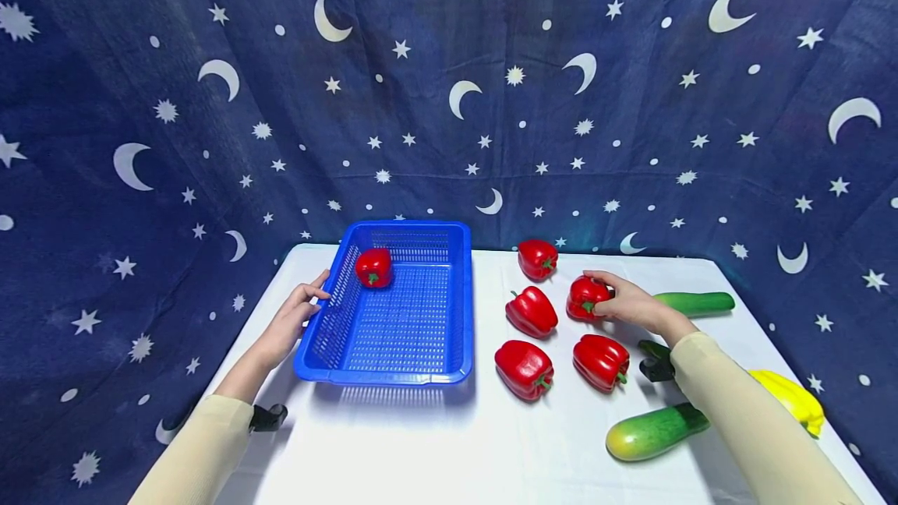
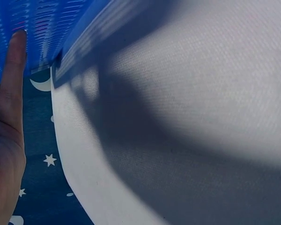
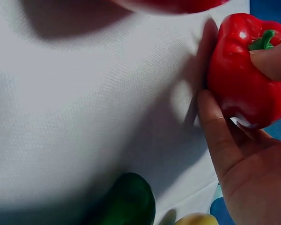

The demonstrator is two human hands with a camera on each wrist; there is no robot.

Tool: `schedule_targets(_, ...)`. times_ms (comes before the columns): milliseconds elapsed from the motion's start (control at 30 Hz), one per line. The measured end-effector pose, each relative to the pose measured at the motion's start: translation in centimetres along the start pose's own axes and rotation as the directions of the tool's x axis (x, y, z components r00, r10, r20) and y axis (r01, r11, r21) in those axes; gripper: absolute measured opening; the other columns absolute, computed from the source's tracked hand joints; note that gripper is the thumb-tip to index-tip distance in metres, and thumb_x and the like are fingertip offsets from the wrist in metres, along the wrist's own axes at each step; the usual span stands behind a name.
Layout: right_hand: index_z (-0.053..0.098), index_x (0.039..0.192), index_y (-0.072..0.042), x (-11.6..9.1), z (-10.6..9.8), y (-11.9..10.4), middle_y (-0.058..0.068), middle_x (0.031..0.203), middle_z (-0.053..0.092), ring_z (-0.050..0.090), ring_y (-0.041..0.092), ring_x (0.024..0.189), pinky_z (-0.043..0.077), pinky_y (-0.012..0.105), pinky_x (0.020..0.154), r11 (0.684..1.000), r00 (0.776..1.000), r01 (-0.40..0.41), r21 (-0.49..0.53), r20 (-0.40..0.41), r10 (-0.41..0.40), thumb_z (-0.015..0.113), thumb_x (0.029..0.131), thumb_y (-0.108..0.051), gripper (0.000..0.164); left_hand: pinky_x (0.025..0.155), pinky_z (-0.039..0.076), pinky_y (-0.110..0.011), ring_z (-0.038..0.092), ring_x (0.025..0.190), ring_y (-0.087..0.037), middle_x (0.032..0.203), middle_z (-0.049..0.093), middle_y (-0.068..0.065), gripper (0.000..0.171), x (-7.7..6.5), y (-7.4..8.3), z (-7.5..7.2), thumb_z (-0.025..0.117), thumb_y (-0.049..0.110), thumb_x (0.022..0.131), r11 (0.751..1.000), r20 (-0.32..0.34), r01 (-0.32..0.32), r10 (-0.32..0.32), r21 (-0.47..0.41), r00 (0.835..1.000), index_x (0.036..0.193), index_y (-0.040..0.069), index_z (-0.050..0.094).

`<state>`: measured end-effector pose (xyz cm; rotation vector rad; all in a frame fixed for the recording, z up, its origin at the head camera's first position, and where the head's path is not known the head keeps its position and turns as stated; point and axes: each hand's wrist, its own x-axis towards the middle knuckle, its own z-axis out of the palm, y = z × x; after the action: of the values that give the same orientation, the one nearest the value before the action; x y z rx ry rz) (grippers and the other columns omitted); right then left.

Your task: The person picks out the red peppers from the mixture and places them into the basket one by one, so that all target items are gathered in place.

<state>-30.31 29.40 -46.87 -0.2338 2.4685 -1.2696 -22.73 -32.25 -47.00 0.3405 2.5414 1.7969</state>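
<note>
My right hand (image 1: pixel 629 304) holds a red bell pepper (image 1: pixel 584 296) at the right of the table. In the right wrist view the thumb (image 3: pixel 274 61) lies by the green stem of this pepper (image 3: pixel 243 70), with the other fingers around its side. My left hand (image 1: pixel 286 324) is at the left side of a blue plastic basket (image 1: pixel 384 377), its fingers at the rim. The left wrist view shows one straight finger (image 2: pixel 15 61) against the slotted wall. Inside the basket, one red bell pepper (image 1: pixel 373 267) sits near the back left corner.
Between basket and right hand lie more red bell peppers (image 1: pixel 532 312), with another (image 1: pixel 601 362) just in front of that hand. Farther right are a green cucumber-like vegetable (image 1: pixel 698 302), a zucchini (image 1: pixel 652 433) and a yellow pepper (image 1: pixel 789 397), partly behind the right sleeve. A star-patterned curtain (image 1: pixel 421 100) stands behind.
</note>
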Motion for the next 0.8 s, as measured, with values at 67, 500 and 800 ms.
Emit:
schedule_targets(67,0.027,0.158,-0.001,-0.1,-0.1,-0.1,0.031,0.139,0.044,0.052,0.037,0.112,0.054,0.042,0.083,1.0,1.0,0.005,-0.011,-0.004,-0.005,0.067,0.087,-0.006,0.082,0.089,0.049,-0.051,0.023,0.148,-0.052,0.171,0.015,-0.009,0.026,0.0,0.0,0.0,0.033,0.004,0.103,1.0,0.002,0.001,-0.001,-0.014,1.0,0.125,-0.003,0.045)
schedule_targets(500,0.027,0.159,-0.004,-0.8,-2.1,-3.7,0.029,0.147,0.037,0.054,0.039,0.118,0.056,0.04,0.087,0.996,0.996,0.074,0.057,-0.052,-0.071,0.067,0.088,-0.004,0.082,0.083,0.051,-0.042,0.035,0.142,-0.053,0.17,0.016,-0.008,0.026,-0.1,0.0,-0.1,0.036,0.003,0.103,0.999,-0.006,0.01,-0.01,-0.053,1.0,0.126,-0.005,0.044)
schedule_targets(800,0.028,0.16,-0.013,-0.2,-2.1,-8.7,0.025,0.148,0.04,0.058,0.038,0.118,0.056,0.045,0.09,0.989,0.993,0.114,0.094,-0.017,-0.113,0.065,0.086,-0.001,0.084,0.084,0.051,-0.04,0.033,0.143,-0.053,0.17,0.016,-0.008,0.027,0.1,-0.1,-0.1,0.036,0.004,0.103,0.999,-0.001,0.012,-0.012,-0.053,1.0,0.126,-0.005,0.045)
